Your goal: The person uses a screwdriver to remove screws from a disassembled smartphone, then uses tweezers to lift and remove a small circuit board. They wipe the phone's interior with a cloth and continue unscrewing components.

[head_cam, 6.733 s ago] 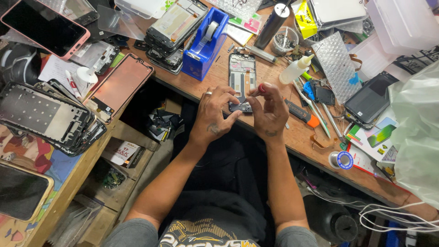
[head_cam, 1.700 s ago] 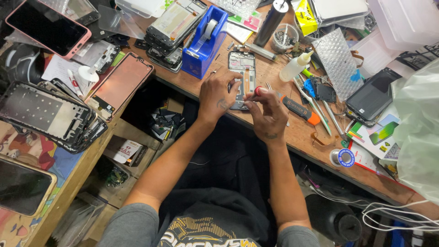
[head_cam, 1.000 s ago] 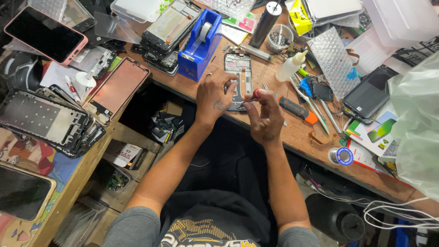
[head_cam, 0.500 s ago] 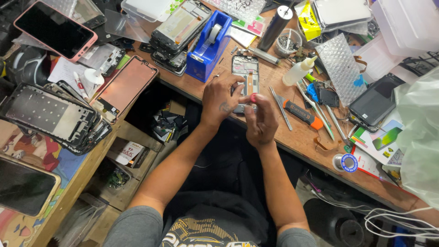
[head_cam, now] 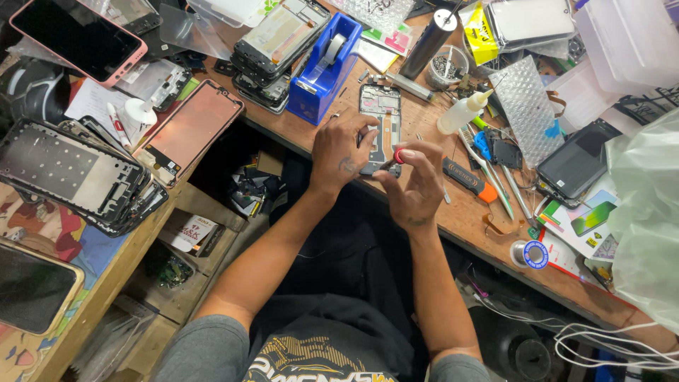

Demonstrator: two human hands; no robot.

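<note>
An opened phone frame [head_cam: 382, 117] lies on the wooden bench just past its front edge. My left hand [head_cam: 341, 152] rests on the frame's lower left side, fingers pressing it down. My right hand [head_cam: 414, 185] grips a small screwdriver with a red cap [head_cam: 396, 158], its tip pointing toward the lower end of the frame. Both forearms reach up from the bottom of the view.
A blue tape dispenser [head_cam: 324, 67] and stacked phones [head_cam: 272, 42] stand left of the frame. A white glue bottle [head_cam: 463, 112], orange-handled tool [head_cam: 467, 177], brushes and a dark phone [head_cam: 576, 161] lie right. Phone chassis [head_cam: 67, 173] and a copper-coloured screen [head_cam: 187, 131] fill the left bench.
My hands moved from the bench edge up onto the phone frame. The left hand settled on the frame, and the right hand brought the screwdriver to its lower end.
</note>
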